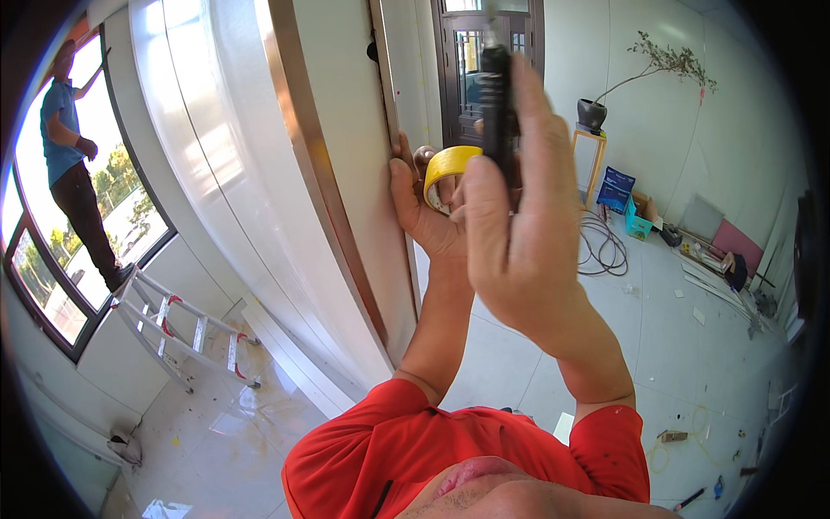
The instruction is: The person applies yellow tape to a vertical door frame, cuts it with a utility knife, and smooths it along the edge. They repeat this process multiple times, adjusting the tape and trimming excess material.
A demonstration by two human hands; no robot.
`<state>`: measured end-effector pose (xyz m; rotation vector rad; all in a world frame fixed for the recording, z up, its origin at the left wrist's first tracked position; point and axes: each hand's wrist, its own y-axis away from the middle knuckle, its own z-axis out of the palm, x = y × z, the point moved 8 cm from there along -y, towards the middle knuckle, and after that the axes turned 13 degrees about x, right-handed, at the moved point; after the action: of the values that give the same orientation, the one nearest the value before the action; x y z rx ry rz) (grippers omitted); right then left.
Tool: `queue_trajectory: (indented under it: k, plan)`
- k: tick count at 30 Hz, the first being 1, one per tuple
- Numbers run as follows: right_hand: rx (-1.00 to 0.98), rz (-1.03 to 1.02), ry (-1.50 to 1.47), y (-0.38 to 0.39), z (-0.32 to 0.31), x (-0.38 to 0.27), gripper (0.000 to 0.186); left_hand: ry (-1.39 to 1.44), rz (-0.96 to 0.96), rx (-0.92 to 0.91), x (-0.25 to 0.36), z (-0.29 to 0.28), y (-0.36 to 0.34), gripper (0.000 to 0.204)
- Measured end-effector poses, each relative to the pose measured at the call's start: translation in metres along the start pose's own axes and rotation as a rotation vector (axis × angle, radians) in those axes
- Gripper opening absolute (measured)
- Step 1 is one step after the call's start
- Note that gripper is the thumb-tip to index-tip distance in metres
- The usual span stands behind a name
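Note:
My right hand [540, 233] is raised close in front of me, wrapped round a black-handled tool [496, 108]. A thin, blurred metal part points up from its handle; its exact kind I cannot make out. Behind it, my left hand [432, 227] has a roll of yellow tape [451, 159] hooked on its fingers. The thumb and fingertips of that hand rest at the edge of a door frame [386, 95] on the end of a white wall. Part of the roll and some left fingers are hidden behind my right hand.
At left, a person [65, 138] in a blue shirt stands high at a window, beside an aluminium stepladder [203, 333]. A potted plant [592, 114] tops a stand at the back right. A coiled cable [605, 246], a turquoise box [638, 221] and scraps lie on the floor.

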<state>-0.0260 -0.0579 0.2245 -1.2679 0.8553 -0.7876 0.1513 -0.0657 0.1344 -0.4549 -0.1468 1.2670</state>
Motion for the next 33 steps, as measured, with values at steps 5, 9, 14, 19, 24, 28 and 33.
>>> queue_trajectory:
  k: [5,9,14,19,24,28,33]
  plan:
    - [0.000,0.015,0.067,-0.012,-0.028,0.016,0.060,-0.003,-0.002,-0.041,-0.008,-0.005,-0.004,0.042]
    - [0.019,-0.036,0.061,-0.017,-0.034,0.016,0.059,-0.007,0.000,0.010,-0.014,0.001,0.000,0.040]
    - [-0.030,0.004,-0.017,-0.013,-0.020,0.015,0.059,0.014,0.005,0.064,-0.008,0.001,0.003,0.039]
    - [-0.030,-0.014,0.032,-0.017,-0.024,0.026,0.059,-0.033,-0.001,-0.045,-0.011,-0.003,-0.005,0.039]
    - [-0.040,0.010,0.041,-0.016,-0.028,0.038,0.060,-0.046,0.006,-0.064,-0.017,-0.001,-0.006,0.037]
    - [-0.044,0.024,0.023,-0.012,-0.024,0.043,0.060,-0.060,0.040,-0.045,-0.011,0.004,-0.001,0.036]
    - [-0.054,0.026,0.045,-0.013,-0.025,0.045,0.060,-0.017,0.013,-0.115,-0.014,0.009,-0.001,0.038]
